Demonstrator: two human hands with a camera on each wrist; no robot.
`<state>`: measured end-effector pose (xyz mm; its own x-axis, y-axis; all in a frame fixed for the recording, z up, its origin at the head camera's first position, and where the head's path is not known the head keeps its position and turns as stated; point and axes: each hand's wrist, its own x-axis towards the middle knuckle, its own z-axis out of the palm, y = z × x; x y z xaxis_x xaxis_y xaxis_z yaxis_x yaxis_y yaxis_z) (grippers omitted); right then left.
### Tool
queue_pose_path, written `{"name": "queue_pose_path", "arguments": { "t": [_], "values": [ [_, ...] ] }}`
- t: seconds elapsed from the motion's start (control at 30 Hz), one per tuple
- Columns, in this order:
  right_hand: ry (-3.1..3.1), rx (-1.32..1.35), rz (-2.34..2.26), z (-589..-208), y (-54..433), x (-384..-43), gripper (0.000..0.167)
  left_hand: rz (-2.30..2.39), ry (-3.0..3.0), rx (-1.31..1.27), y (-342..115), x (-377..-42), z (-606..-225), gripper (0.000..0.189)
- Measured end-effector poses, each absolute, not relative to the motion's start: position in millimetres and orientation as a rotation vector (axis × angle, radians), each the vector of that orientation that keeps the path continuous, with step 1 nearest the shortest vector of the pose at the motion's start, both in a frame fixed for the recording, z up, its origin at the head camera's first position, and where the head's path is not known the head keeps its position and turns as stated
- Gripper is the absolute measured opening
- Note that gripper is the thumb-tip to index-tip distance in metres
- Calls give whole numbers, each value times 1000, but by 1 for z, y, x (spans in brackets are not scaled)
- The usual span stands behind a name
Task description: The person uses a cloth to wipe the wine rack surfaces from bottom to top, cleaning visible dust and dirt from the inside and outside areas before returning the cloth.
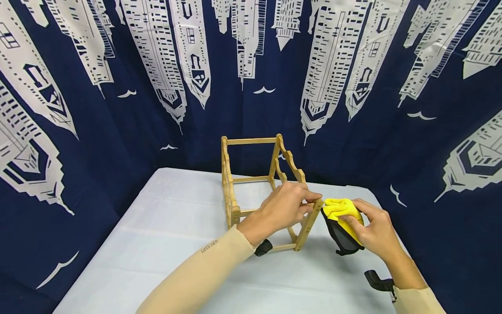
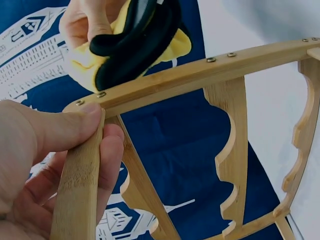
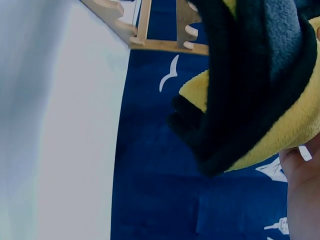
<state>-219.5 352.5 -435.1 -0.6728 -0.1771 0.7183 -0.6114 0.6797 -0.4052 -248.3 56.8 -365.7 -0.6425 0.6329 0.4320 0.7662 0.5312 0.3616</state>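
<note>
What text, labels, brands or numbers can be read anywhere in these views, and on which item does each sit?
"Lets slim": small print on the beige sleeve of the left arm, head view; tiny, so the reading is not certain.
Wooden rack: no writing, only screw heads.
Yellow and black cloth: no label in view.
Blue backdrop: printed skyscrapers and birds, no words.
Wrist views: no readable text.

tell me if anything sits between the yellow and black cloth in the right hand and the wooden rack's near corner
Nothing visible does. The right hand holds the cloth right beside the wooden rack at its near top corner, which the left hand grips. The left wrist view shows the cloth against that bar, with nothing between.
</note>
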Motion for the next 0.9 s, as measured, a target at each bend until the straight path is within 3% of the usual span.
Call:
{"name": "queue_pose_path", "arguments": {
  "t": [0.4,0.9],
  "values": [
    [-2147,723,1009,-428,325,-210,47,-856,-2458,-1323,17,-247,-365,41],
    [-2133,812,1139,-434,289,-207,51,-1135,-2624,-1396,-17,-260,-354,30]
  ]
}}
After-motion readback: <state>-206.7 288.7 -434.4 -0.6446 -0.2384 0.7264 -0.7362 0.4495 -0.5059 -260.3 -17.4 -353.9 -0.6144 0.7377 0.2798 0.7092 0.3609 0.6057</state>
